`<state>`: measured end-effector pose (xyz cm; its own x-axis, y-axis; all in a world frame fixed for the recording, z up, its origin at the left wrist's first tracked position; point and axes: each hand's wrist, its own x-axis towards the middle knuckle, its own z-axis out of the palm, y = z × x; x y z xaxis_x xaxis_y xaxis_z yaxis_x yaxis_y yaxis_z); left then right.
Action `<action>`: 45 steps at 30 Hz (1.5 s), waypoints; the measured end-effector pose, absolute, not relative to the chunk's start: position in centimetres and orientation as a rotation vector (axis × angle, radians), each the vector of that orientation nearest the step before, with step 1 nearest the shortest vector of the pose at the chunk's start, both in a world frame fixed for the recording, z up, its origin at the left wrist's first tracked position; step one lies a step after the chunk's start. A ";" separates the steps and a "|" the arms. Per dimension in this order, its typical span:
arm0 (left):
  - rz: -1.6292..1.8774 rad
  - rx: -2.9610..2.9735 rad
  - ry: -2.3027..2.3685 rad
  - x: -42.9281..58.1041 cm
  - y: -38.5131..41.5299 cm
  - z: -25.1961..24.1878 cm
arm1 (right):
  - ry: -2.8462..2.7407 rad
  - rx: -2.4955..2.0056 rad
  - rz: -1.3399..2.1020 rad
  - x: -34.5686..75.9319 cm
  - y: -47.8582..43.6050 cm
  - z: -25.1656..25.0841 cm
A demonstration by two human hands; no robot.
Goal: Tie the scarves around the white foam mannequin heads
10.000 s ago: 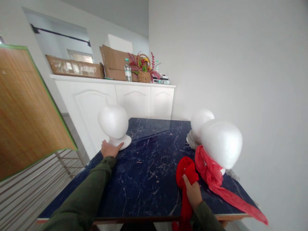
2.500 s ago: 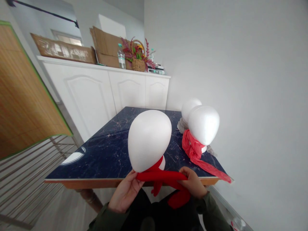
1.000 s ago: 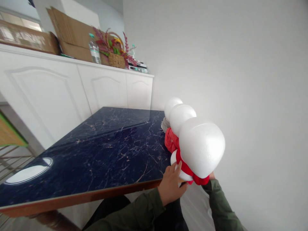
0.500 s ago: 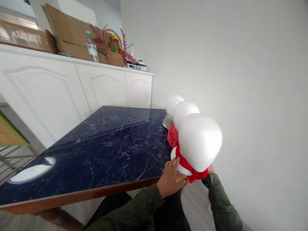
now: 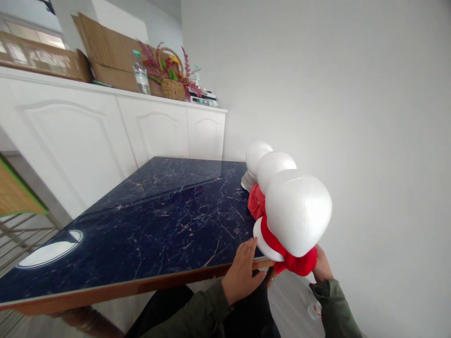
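A white foam head on a round white base stands at the near right edge of the table, with a red scarf tied around its neck. My right hand grips the knotted scarf and head from below. My left hand lies spread at the table's edge beside the base, its fingers apart. Behind stand two more foam heads, one wearing a red scarf and the farthest with a grey cloth.
A dark blue marble table top with a wooden edge fills the left middle. Beyond it stand white cupboards bearing cardboard, a bottle and a flower basket. A white wall rises on the right; a metal rack sits at lower left.
Since earlier, the scarfed head has moved from above the table's near edge to its right side, lining up with the other heads. In the last moments it shifted slightly, and my left hand dropped toward the edge.
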<state>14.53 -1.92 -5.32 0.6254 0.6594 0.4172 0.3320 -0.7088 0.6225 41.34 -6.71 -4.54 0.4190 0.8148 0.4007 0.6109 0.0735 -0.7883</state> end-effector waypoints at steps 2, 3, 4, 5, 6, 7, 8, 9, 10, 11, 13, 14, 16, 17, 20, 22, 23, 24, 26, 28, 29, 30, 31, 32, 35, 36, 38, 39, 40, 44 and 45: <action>0.883 2.357 0.808 13.7 -2.0 -5.5 | -1.298 -1.637 0.347 41.8 -7.6 -4.6; 0.888 2.353 0.829 13.1 -1.9 -5.6 | -1.304 -1.655 0.397 42.0 -8.0 -4.6; 0.895 2.348 0.853 12.5 -1.9 -5.6 | -1.308 -1.683 0.441 42.2 -8.5 -4.7; 0.904 2.343 0.884 11.8 -1.9 -5.7 | -1.314 -1.715 0.479 42.4 -9.0 -4.9; 0.911 2.339 0.919 11.0 -1.8 -5.8 | -1.322 -1.752 0.506 42.6 -9.4 -5.1; 0.917 2.337 0.956 10.1 -1.7 -5.8 | -1.329 -1.795 0.509 42.7 -9.9 -5.4; 0.925 2.339 0.995 9.2 -1.5 -5.9 | -1.339 -1.843 0.494 42.8 -10.3 -5.8; 0.930 2.343 1.032 8.3 -1.4 -5.9 | -1.349 -1.895 0.462 42.8 -10.6 -6.2; 0.933 2.347 1.071 7.4 -1.2 -5.9 | -1.358 -1.953 0.420 42.9 -10.9 -6.6; 0.935 2.351 1.110 6.5 -1.0 -5.8 | -1.366 -2.008 0.373 42.8 -11.1 -7.0; 0.934 2.364 1.182 4.5 -0.3 -5.6 | -1.397 -2.081 0.289 42.6 -11.4 -7.5; 0.934 2.374 1.219 3.4 0.1 -5.4 | -1.412 -2.097 0.249 42.3 -11.5 -7.6; 0.929 2.400 1.299 1.0 1.3 -4.9 | -1.416 -2.111 0.146 41.3 -11.7 -7.4; 0.916 2.416 1.339 -0.2 2.1 -4.7 | -1.403 -2.120 0.083 40.4 -11.9 -7.2; 0.846 2.460 1.498 -3.4 4.2 -4.1 | -1.418 -2.075 -0.049 36.6 -12.3 -6.3; 0.793 2.503 1.589 -4.6 5.1 -4.1 | -1.572 -1.905 -0.016 33.1 -11.9 -5.9; 0.778 2.534 1.621 -4.7 5.4 -4.2 | -1.670 -1.790 0.029 31.2 -11.4 -5.6; 0.772 2.569 1.644 -4.7 5.4 -4.3 | -1.764 -1.673 0.075 29.2 -10.5 -5.4; 0.785 2.631 1.669 -4.3 5.3 -4.6 | -1.887 -1.467 0.140 25.4 -7.8 -4.8; 0.807 2.658 1.687 -3.9 4.9 -4.8 | -1.945 -1.309 0.163 22.0 -4.3 -4.2; 0.809 2.663 1.684 -3.8 4.7 -4.8 | -1.965 -1.276 0.174 20.5 -2.5 -4.0; 0.807 2.666 1.676 -3.7 4.6 -4.8 | -1.990 -1.279 0.191 19.3 -0.9 -3.9; 0.805 2.665 1.670 -3.8 4.5 -4.8 | -2.016 -1.316 0.211 18.2 0.6 -3.8; 0.804 2.661 1.666 -3.9 4.4 -4.8 | -2.039 -1.376 0.225 17.4 1.7 -3.8; 0.806 2.636 1.671 -4.3 4.4 -4.9 | -2.104 -1.544 0.251 16.1 3.2 -4.2; 0.809 2.629 1.672 -4.4 4.4 -5.0 | -2.125 -1.563 0.255 16.1 3.2 -4.3; 0.821 2.625 1.669 -4.5 4.4 -5.2 | -2.161 -1.561 0.261 16.2 3.1 -4.6; 0.830 2.626 1.668 -4.5 4.4 -5.3 | -2.172 -1.560 0.263 16.4 3.0 -4.6; 0.840 2.626 1.669 -4.5 4.4 -5.4 | -2.180 -1.566 0.263 16.5 2.9 -4.6; 0.857 2.626 1.676 -4.4 4.5 -5.6 | -2.210 -1.614 0.264 16.6 2.9 -4.5; 0.859 2.628 1.676 -4.4 4.6 -5.6 | -2.209 -1.622 0.264 16.5 2.9 -4.5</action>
<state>-4.43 4.57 -5.60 0.3228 0.8167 0.4783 0.8654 -0.4594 0.2003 16.53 2.90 -4.47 -0.2572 0.9465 0.1950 0.8737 0.3140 -0.3716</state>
